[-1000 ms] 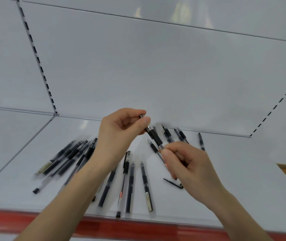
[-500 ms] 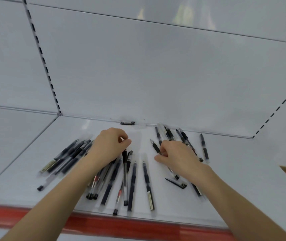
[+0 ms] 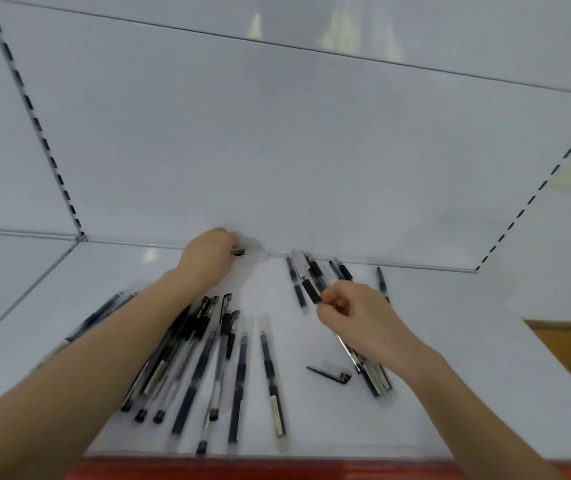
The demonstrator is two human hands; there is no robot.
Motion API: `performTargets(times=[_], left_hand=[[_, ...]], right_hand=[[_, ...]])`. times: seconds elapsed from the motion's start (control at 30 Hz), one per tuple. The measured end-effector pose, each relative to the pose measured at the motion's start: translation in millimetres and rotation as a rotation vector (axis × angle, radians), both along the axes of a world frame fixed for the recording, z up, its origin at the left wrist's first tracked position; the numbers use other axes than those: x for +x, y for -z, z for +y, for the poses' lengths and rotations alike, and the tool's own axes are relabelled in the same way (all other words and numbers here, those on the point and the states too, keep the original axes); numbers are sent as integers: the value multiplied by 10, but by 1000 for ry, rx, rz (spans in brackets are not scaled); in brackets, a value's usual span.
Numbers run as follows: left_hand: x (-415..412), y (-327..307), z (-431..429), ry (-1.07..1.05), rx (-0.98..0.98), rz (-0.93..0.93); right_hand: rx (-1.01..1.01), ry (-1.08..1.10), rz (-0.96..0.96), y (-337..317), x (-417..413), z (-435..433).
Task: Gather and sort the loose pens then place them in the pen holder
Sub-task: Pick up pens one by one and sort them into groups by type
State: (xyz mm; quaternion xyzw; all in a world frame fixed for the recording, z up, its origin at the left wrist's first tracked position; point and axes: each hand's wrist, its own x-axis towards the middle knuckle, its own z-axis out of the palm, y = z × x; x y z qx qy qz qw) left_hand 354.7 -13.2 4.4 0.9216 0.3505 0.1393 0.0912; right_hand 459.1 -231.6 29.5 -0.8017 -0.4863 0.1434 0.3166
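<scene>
White metal shelf (image 3: pixel 450 358) with red front edge: carries loose black-and-clear plastic pens (image 3: pixel 204 362) fanned near the front, more (image 3: pixel 312 275) against the back panel. Left hand (image 3: pixel 209 256), at the back edge, fingers closed on a small clear pen cap (image 3: pixel 247 252). Right hand (image 3: pixel 353 317) pinches the black-gripped pen (image 3: pixel 310 289); separate black clip cap (image 3: pixel 332 373) lies beside it.
</scene>
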Motion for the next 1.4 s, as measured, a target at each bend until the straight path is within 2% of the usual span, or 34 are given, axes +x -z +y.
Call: performTargets(times=[0.23, 0.47, 0.57, 0.73, 0.87, 1.03, 1.4], left_hand=[[176, 52, 87, 28, 50, 68], [96, 26, 58, 39, -73, 56], [-15, -71, -29, 18, -211, -138], [-241, -428, -431, 69, -872, -786], [-369, -579, -744, 107, -1138, -1058], [-454, -600, -891, 94, -1197, -1172], [-475, -599, -973, 136, -1217, -1239]], right_hand=[[-21, 33, 68, 62, 57, -123], [-19, 26, 102, 52, 5, -76], [32, 23, 142, 6, -51, -48], [216, -17, 229, -194, -230, -22], [319, -119, 275, -330, -450, -43], [332, -191, 247, -354, -578, -75], [291, -156, 220, -345, -589, -108]])
